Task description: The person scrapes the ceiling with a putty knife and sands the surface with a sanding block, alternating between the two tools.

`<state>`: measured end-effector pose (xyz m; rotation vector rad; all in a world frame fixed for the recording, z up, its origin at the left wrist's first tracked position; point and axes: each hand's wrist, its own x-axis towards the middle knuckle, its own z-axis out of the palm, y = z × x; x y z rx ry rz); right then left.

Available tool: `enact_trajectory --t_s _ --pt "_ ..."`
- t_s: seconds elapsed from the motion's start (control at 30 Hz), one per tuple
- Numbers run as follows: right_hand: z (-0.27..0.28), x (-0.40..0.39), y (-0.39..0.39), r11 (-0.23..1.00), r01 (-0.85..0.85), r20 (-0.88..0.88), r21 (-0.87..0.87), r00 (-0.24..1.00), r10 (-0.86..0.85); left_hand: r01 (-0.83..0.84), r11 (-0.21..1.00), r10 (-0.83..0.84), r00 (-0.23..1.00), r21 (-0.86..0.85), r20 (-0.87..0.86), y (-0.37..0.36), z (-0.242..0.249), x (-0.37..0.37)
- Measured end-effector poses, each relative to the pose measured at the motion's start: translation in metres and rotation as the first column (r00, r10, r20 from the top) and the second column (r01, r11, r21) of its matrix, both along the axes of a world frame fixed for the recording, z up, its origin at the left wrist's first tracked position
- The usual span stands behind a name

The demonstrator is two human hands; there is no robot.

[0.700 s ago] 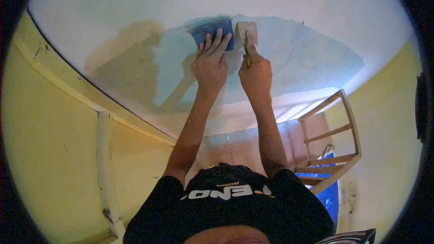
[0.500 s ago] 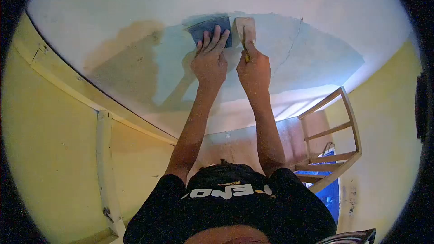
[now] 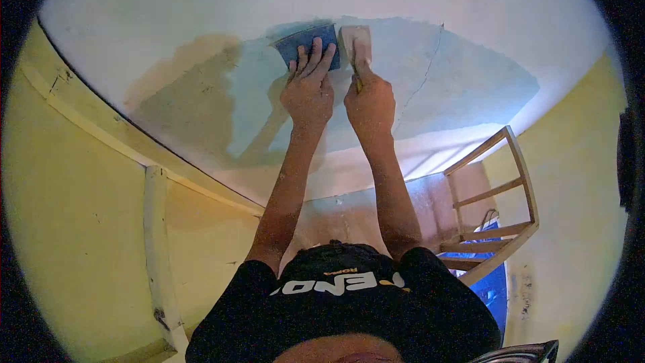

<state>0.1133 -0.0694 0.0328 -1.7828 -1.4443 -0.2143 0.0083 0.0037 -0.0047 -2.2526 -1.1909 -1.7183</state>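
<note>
My left hand (image 3: 310, 87) holds a dark, flat, four-sided plate (image 3: 289, 49), its fingers spread over the face. The plate overlaps the upper edge of a grey-blue patch (image 3: 396, 60) on a pale surface. Just right of it, my right hand (image 3: 371, 99) grips a putty knife (image 3: 356, 35) by its handle, with a finger stretched along the blade. The blade is smeared with pale material and lies close beside the plate's right edge. Most of the handle is hidden in my fist.
A thin crack (image 3: 424, 79) runs through the patch on the right. A wooden frame with crossbars (image 3: 521, 161) stands at lower right, a blue area (image 3: 496, 289) behind it. Yellow panels (image 3: 74, 228) and a pale upright post (image 3: 156, 235) are on the left.
Both hands, with the plate and the putty knife, have shifted slightly left. The two tools remain side by side.
</note>
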Motion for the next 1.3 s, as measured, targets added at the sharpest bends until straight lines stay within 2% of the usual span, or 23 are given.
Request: enact_trajectory --t_s 0.17,0.37,0.47,0.67,0.77,0.87,0.97,1.3 --pt "0.005 0.005 0.006 0.995 0.039 -0.008 -0.09 0.999 -0.039 -0.012 1.0 0.012 1.0 0.013 0.003 0.003 -0.002 0.0" --pt "0.015 0.004 0.001 0.999 -0.018 -0.045 -0.03 0.999 0.017 -0.012 1.0 0.012 1.0 0.0 0.008 0.001 0.001 0.001" --pt "0.002 0.0 0.003 0.998 0.056 0.037 -0.025 0.998 -0.055 0.008 1.0 -0.008 1.0 -0.024 0.015 -0.003 0.004 -0.001" --pt "0.005 -0.002 0.004 0.999 0.026 -0.013 -0.033 1.0 -0.026 0.002 1.0 -0.002 1.0 -0.01 -0.015 0.0 0.003 -0.003" --pt "0.007 -0.003 0.001 0.996 0.013 -0.022 -0.091 1.0 -0.015 0.024 1.0 -0.025 1.0 -0.02 -0.017 0.002 0.004 -0.005" --pt "0.017 -0.01 0.008 0.996 0.061 -0.051 0.068 0.997 -0.058 0.001 1.0 -0.001 1.0 -0.007 -0.03 0.005 0.0 -0.003" --pt "0.005 -0.013 0.001 1.0 0.027 -0.043 0.012 0.999 -0.026 0.022 0.999 -0.023 1.0 -0.037 -0.021 0.004 0.002 -0.005" --pt "0.01 -0.008 0.002 1.0 0.013 -0.05 0.011 0.999 -0.013 0.002 1.0 -0.003 0.998 -0.014 -0.065 0.002 -0.003 -0.008"
